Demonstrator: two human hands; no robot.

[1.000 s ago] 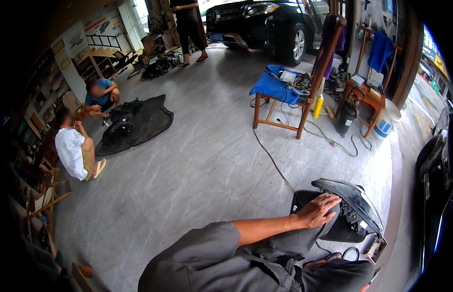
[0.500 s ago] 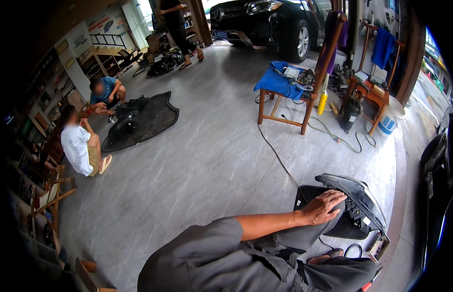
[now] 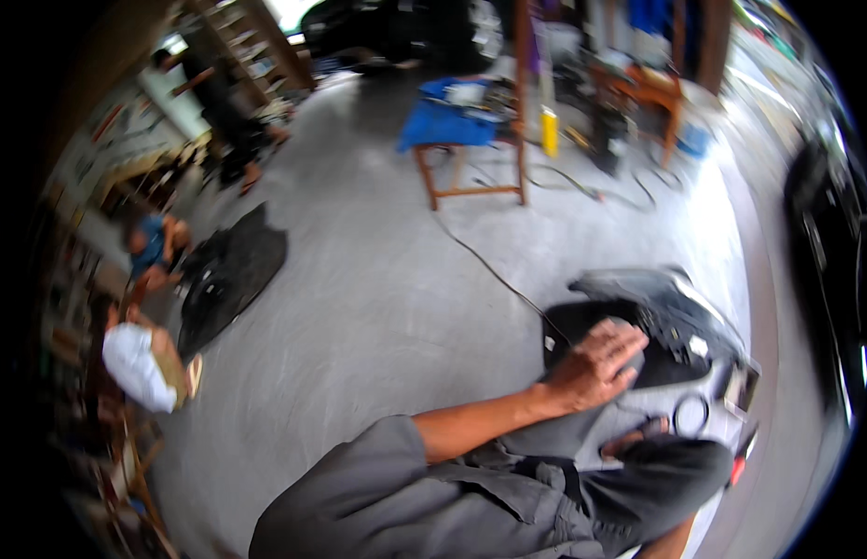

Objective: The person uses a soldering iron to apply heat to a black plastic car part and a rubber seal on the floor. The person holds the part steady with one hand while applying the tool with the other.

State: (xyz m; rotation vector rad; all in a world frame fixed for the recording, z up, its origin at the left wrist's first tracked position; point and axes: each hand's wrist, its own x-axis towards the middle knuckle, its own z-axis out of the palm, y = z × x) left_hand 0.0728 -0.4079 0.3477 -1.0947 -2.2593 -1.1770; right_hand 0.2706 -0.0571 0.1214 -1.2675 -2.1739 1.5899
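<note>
My left hand lies on my raised knee in grey trousers, fingers stretched out and nothing held. Just beyond it a car headlight, clear lens toward the right, rests on a black mat. The headlight's dark back with its fittings faces my knee. Of my right arm only a strip of forearm shows below the other knee at the lower edge; the right hand is out of the picture. The view is smeared by motion.
A wooden chair with a blue cloth and parts stands ahead; a cable runs from it. A red-handled tool lies at right near a small tray. Two people crouch at left by a dark panel; another stands behind.
The view has swung, so the chair and cars sit further left and higher or nearer. My left hand stays on the knee. A strip of right forearm now shows.
</note>
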